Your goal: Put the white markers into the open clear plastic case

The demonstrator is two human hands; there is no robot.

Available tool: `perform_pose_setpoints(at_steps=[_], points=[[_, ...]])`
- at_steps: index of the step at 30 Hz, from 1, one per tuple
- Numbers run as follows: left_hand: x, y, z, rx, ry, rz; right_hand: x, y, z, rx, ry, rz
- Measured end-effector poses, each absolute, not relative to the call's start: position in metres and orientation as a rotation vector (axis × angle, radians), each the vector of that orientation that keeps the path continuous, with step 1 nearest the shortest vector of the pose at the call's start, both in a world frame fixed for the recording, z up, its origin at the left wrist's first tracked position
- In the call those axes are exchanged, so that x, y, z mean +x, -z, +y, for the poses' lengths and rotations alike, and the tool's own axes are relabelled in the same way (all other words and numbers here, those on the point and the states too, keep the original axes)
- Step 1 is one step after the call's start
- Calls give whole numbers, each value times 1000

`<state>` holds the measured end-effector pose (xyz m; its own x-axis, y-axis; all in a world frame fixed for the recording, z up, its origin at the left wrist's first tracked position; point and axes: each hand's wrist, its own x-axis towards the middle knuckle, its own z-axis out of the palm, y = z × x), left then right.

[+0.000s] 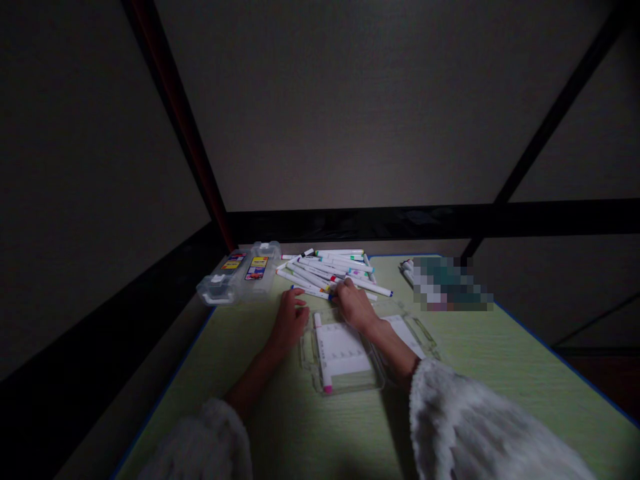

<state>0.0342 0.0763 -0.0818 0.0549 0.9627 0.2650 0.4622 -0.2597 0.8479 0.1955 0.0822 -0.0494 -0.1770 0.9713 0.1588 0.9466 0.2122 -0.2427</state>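
A loose pile of white markers [333, 268] with coloured ends lies at the far side of the table. My right hand [356, 307] reaches over the open clear plastic case [357, 382] to the pile's near edge. Its fingers are closed at the end of a white marker [311, 291] with blue ends; the fingertips are partly hidden. My left hand [290, 321] is beside the case's left side, fingers apart and holding nothing, near that marker's other end. One pink-ended marker [323, 357] lies along the left side inside the case, on a white sheet [347, 347].
Two closed clear plastic boxes [260, 289] with coloured labels stand at the back left. A pixelated item [447, 283] lies at the back right beside some markers [407, 272]. The light green table [480, 347] has blue edges, with a wall behind it.
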Motion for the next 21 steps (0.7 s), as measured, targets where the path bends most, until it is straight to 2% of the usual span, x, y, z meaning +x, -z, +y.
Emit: perform_pose_setpoints(at_steps=[6, 12, 21], points=[[28, 86, 88, 1568, -1199, 1525, 197, 47, 83, -1725, -151, -2190], [25, 75, 86, 1447, -1305, 1370, 197, 43, 80, -1559, -217, -2202], [28, 63, 80, 1359, -1393, 1253, 225, 44, 63, -1298, -480, -1922]])
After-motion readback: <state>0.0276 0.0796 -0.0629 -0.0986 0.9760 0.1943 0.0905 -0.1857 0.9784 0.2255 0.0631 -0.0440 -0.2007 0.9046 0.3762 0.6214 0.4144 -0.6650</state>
